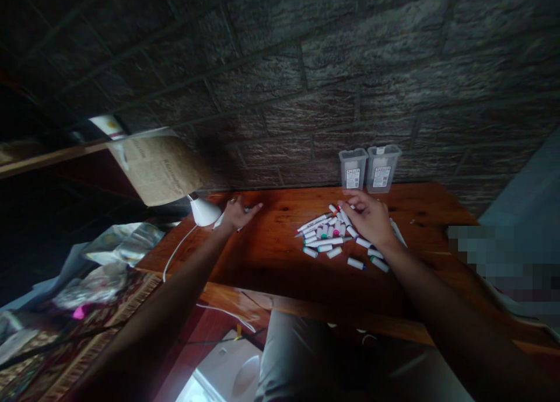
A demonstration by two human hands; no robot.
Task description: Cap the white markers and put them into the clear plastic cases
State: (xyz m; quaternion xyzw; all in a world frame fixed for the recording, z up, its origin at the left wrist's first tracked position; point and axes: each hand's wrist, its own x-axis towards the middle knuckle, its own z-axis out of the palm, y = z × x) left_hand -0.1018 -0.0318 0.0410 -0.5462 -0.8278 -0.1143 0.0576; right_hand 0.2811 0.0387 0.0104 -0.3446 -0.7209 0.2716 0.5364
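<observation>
My left hand [238, 214] rests at the left part of the wooden table [271, 273], thumb stretched out away from the fingers. White markers [218, 220] lie beside and partly under it, near the lamp base. Over the right edge of a loose pile, my right hand [371, 216] reaches with thumb and forefinger curved and a gap between them. The pile mixes white markers [326, 242] with short white caps [356, 264] that have coloured ends. Several pieces are partly hidden beneath the right hand.
Two clear plastic containers [352, 170] with labels stand against the dark brick wall [280, 87]. A lamp [160, 165] with a paper-like shade occupies the left end, its white cord [174, 251] hanging over the edge. Plastic bags [98, 282] lie on a patterned rug at left.
</observation>
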